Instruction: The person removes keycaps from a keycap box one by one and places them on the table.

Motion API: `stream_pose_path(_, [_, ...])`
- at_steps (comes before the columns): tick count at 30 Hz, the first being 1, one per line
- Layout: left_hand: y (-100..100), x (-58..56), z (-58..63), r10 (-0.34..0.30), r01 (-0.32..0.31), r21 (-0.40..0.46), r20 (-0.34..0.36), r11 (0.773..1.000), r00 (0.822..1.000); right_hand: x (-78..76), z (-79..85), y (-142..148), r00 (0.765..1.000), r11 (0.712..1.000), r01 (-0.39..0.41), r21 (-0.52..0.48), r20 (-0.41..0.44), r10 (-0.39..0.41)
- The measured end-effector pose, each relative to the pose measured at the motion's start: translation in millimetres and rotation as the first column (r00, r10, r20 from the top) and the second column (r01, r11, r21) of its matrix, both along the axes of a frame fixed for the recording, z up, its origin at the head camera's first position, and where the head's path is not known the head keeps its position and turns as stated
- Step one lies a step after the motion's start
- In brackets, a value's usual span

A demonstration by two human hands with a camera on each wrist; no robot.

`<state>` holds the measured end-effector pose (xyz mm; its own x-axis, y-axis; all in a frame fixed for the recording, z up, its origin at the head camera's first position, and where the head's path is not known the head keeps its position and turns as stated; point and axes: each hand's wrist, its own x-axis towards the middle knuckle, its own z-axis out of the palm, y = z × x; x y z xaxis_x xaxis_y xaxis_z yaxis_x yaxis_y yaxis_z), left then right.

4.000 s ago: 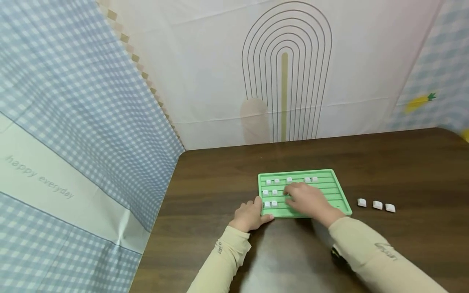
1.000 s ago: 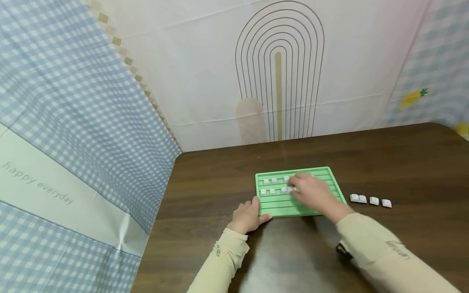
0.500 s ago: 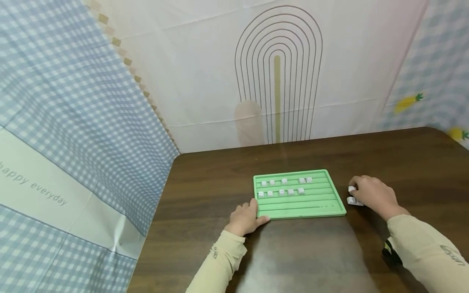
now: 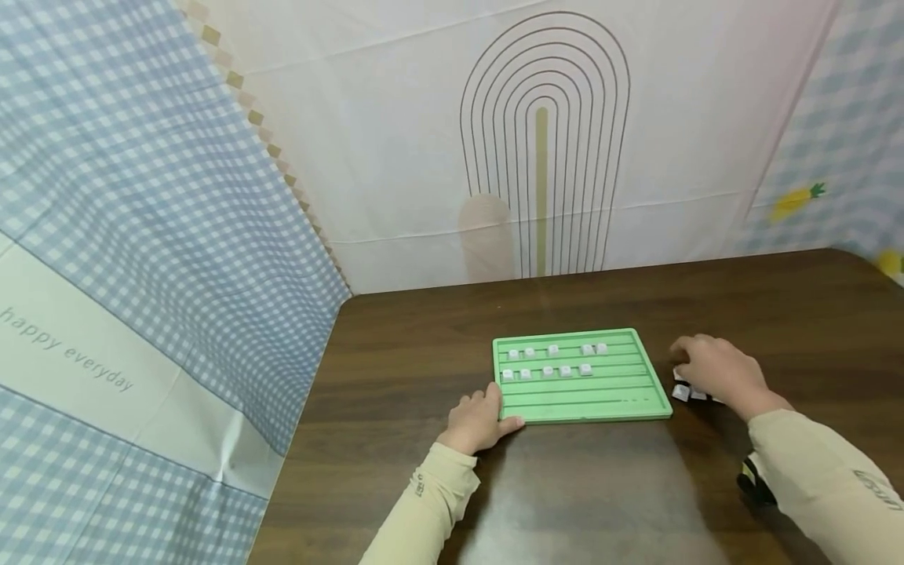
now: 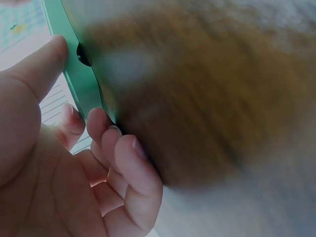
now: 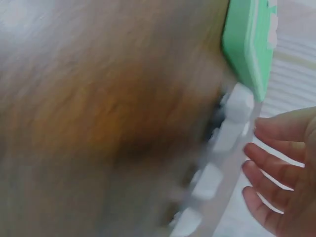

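A green tray (image 4: 593,410) with ridged rows lies on the table, white keycaps (image 4: 548,371) standing in its two far rows. My left hand (image 4: 472,421) holds its near left corner. In the left wrist view the thumb (image 5: 47,64) presses the tray's edge (image 5: 81,89), with curled fingers at the side. My right hand (image 4: 720,372) is right of the tray, over loose white keycaps (image 4: 681,392), partly hiding them. In the right wrist view its fingers (image 6: 271,168) are apart with nothing between them, beside a line of keycaps (image 6: 207,181).
The brown wooden table (image 4: 395,353) runs back to a white curtain (image 4: 395,157) with an arch print. A blue checked cloth (image 4: 212,204) hangs along the left side. A dark band (image 4: 756,480) shows at the right wrist.
Two keycaps have left the tray's third row since the oldest frame, and the second row now shows several. My right hand has moved from tray to loose keycaps; the left stays.
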<state>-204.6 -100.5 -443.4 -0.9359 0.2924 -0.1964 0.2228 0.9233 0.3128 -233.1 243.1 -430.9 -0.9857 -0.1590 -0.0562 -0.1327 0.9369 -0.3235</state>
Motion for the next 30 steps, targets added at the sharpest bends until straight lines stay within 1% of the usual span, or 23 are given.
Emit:
stream_pose_path(5, [1, 1.0, 0.3, -0.001, 0.001, -0.016, -0.003, 1.000, 1.000, -4.9, 6.2, -35, 0.995, 0.999, -0.044, -0.023, -0.095, 0.042])
stream_pose_path(7, [3, 1.0, 0.3, 0.000, 0.000, -0.021, -0.002, 1.000, 1.000, -8.0, 5.2, -49, 0.992, 0.996, -0.076, -0.040, -0.103, 0.071])
stream_pose_path(10, [6, 0.2, -0.3, -0.006, 0.006, -0.026, -0.003, 1.000, 1.000, -12.8, -0.2, -67, 0.983, 0.985, -0.158, -0.065, -0.104, 0.151])
stream_pose_path(14, [11, 0.5, -0.8, -0.018, 0.018, -0.028, 0.000, 0.999, 1.000, -15.1, -9.1, -80, 0.970, 0.973, -0.224, -0.056, -0.111, 0.217])
stream_pose_path(18, [11, 1.3, -0.9, -0.016, 0.016, -0.029, 0.003, 0.999, 1.000, -14.1, -13.3, -86, 0.968, 0.977, -0.213, -0.011, -0.139, 0.209])
stream_pose_path(24, [8, 1.3, 0.5, -0.006, 0.006, -0.018, 0.003, 1.000, 1.000, -13.1, -13.3, -91, 0.961, 0.977, -0.211, 0.020, -0.179, 0.211])
stream_pose_path(27, [5, 1.1, -0.1, -0.003, 0.003, 0.001, 0.002, 1.000, 1.000, -11.9, -9.4, -91, 0.959, 0.977, -0.212, 0.015, -0.188, 0.211])
stream_pose_path(30, [1, 1.1, 0.5, -0.005, 0.005, 0.011, -0.008, 1.000, 1.000, -11.5, -0.2, -83, 0.963, 0.981, -0.196, -0.002, -0.187, 0.192])
